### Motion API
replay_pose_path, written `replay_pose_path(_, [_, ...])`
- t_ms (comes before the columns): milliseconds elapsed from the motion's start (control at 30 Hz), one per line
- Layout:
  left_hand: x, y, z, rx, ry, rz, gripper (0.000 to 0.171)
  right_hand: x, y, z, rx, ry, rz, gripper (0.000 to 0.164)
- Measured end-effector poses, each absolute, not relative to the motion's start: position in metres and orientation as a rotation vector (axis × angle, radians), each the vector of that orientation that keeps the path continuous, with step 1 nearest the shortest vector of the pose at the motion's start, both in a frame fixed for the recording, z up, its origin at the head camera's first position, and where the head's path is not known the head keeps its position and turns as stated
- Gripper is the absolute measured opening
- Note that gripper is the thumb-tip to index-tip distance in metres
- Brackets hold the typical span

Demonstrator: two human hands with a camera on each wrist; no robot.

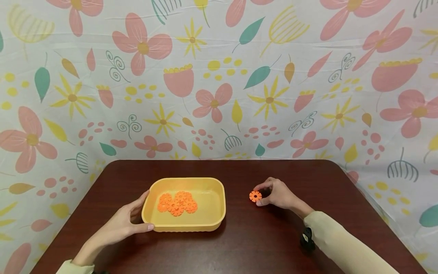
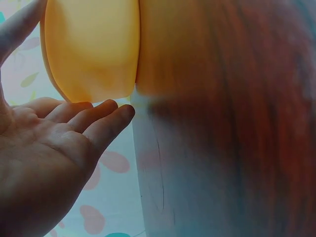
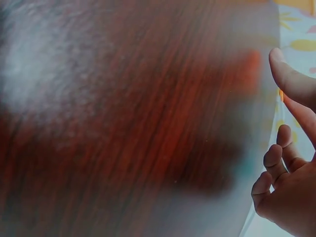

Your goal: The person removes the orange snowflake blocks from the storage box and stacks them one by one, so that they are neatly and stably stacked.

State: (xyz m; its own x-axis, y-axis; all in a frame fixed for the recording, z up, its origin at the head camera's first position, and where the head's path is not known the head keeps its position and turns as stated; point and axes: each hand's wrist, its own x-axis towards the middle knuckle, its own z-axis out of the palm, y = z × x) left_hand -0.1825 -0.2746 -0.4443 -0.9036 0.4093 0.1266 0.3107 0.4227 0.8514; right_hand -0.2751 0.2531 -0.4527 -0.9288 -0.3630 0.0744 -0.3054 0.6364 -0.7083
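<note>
My left hand [image 1: 121, 222] holds the left end of a yellow plastic bin [image 1: 208, 227], thumb at its near corner and fingers along its far left side. In the left wrist view the fingers [image 2: 94, 116] lie against the bin's wall [image 2: 94, 49]. Inside the bin, towards its left, lies a loose pile of orange notched discs [image 1: 176, 203]. To the right of the bin, my right hand [image 1: 278, 194] pinches one orange notched disc [image 1: 255, 196] between thumb and forefinger, close over the table. The right wrist view shows only a sliver of that disc [image 3: 281, 95], mostly hidden by the hand.
Both hands work over a dark reddish-brown wooden table [image 1: 239, 247] with rounded far corners. A white cloth with a printed flower pattern [image 1: 219, 76] hangs behind it and along both sides. A dark band [image 1: 307, 239] sits at the right wrist.
</note>
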Motion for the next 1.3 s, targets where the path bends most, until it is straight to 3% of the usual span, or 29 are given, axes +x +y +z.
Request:
replay_pose_path(600, [-0.180,-0.273,-0.441,0.605,2.529,1.512,0.101,-0.277,0.264,-0.456,-0.699,2.778,-1.046,0.046])
replay_pose_path(1300, [-0.183,-0.274,-0.443,0.639,2.468,1.571,0.101,-0.278,0.264,-0.455,-0.706,2.830,-0.971,0.035])
